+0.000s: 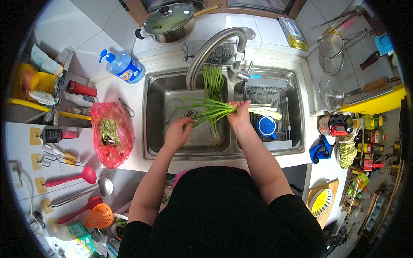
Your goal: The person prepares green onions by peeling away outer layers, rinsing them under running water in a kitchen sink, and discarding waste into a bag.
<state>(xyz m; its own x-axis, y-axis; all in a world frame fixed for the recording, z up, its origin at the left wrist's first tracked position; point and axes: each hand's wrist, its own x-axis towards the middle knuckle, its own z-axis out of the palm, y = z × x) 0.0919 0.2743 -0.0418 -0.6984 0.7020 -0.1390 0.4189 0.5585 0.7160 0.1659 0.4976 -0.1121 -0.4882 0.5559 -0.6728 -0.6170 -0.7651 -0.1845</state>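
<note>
My right hand (239,113) is closed around a bunch of green onions (213,107), near their white ends, above the sink's divider. Their green leaves fan to the left over the left basin (155,122). By the leaf tips is my left hand (178,133), fingers curled; whether it pinches a leaf is unclear. More green onions (213,82) lie lengthwise in the left basin beneath the held bunch, roots towards me. The curved steel faucet (206,53) arches over that basin. In the right basin, a blue cup (267,126) sits on a dish rack (284,119).
A red plastic bag (113,158) with plant scraps stands left of the sink, near a blue soap bottle (125,68). Behind the sink are a lidded pot (169,24) and a steel scourer (220,54). A blue cloth (321,150) and a sauce jar (335,125) are at the right.
</note>
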